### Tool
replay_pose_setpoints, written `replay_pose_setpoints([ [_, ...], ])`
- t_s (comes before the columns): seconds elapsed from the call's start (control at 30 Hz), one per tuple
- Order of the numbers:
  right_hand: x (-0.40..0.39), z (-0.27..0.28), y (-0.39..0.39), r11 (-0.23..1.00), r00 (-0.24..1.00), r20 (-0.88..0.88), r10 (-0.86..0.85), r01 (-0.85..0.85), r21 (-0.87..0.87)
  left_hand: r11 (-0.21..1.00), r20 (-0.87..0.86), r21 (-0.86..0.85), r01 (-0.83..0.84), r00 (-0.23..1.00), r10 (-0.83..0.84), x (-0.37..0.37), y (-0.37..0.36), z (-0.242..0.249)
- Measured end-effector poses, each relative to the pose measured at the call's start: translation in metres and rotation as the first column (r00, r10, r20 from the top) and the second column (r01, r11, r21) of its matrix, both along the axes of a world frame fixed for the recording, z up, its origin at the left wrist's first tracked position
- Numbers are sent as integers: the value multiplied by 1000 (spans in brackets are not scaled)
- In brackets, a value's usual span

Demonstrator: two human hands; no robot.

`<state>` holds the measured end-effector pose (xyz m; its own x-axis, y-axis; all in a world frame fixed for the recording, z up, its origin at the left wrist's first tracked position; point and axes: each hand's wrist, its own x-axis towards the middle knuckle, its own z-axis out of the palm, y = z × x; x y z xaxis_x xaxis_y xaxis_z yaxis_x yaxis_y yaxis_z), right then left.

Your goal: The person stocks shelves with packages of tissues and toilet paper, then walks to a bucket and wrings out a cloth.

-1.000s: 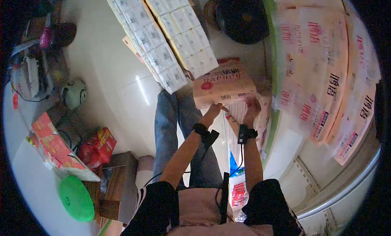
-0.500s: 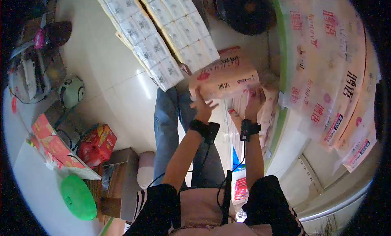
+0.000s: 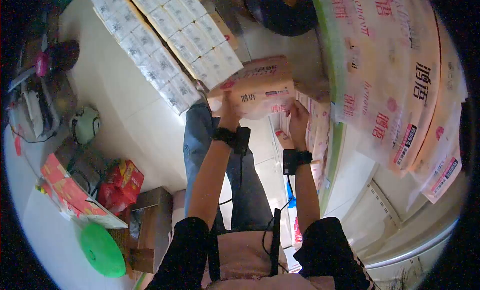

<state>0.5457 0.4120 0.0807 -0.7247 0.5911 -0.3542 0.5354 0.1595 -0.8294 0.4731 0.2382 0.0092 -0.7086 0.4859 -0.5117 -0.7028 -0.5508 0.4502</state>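
A pink printed package [image 3: 260,87] with dark and red lettering is held out in front of me, above the floor. My left hand [image 3: 227,111] grips its near left end, with part of the fingers hidden against the wrapping. At the lower right corner, my right hand [image 3: 298,121] has its fingers bent and closed on the package's edge. Just beyond and to the left lie two long blocks of white wrapped packs [image 3: 200,40], side by side. More pink packages [image 3: 317,122] stand low to the right of my right hand.
Large pink printed packs [image 3: 390,90] rise along the right side. A round black object [image 3: 282,12] is at the top. On the left are a green round object [image 3: 102,250], a red bag [image 3: 120,187], a brown box [image 3: 150,225] and a helmet-like object [image 3: 85,125].
The view has shifted, so most things sit further left. The package appears flatter and more spread out. My right hand's fingers have bent onto its lower right corner.
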Motion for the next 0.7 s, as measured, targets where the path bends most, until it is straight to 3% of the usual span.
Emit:
replay_pose_setpoints([
  [0.03,3,1,-2,1000,1000,0,-1,1,24,878,-514,-470,-89,837,-190,20,-1,-30],
  [0.07,8,1,-4,999,1000,2,-1,1,45,835,-486,-542,-90,845,-224,34,-4,-41],
  [0.17,34,6,-8,993,994,6,-113,113,-17,876,-142,-482,-18,988,-58,58,-1,-47],
  [0.27,32,37,-26,963,962,53,-267,268,-5,866,-52,-500,-21,999,-6,73,7,-54],
  [0.3,36,36,-22,968,966,101,-238,227,106,859,-45,-511,-27,999,5,76,12,-56],
  [0.33,37,37,-17,967,966,100,-239,228,111,855,-39,-517,-35,999,17,73,18,-53],
  [0.4,36,39,-7,980,983,10,-186,185,76,863,-20,-504,-41,999,35,73,28,-44],
  [0.47,38,27,6,985,989,11,-145,143,98,981,365,-117,-156,912,189,60,33,-18],
  [0.5,40,20,10,989,995,17,-99,97,114,981,364,-116,-155,912,188,57,32,-18],
  [0.57,34,30,-3,986,990,21,-137,134,97,980,595,91,-177,799,89,70,22,-42],
  [0.6,33,36,-11,982,985,26,-173,171,82,981,598,87,-175,796,89,87,13,-65],
  [0.63,38,40,-17,979,983,77,-168,157,126,976,248,-162,144,963,-101,107,3,-95],
  [0.67,44,44,-24,976,979,129,-160,138,169,813,-61,-488,317,917,-395,108,0,-100],
  [0.7,57,32,-32,961,963,-1,-270,270,67,813,-59,-490,314,919,-390,110,0,-104],
])
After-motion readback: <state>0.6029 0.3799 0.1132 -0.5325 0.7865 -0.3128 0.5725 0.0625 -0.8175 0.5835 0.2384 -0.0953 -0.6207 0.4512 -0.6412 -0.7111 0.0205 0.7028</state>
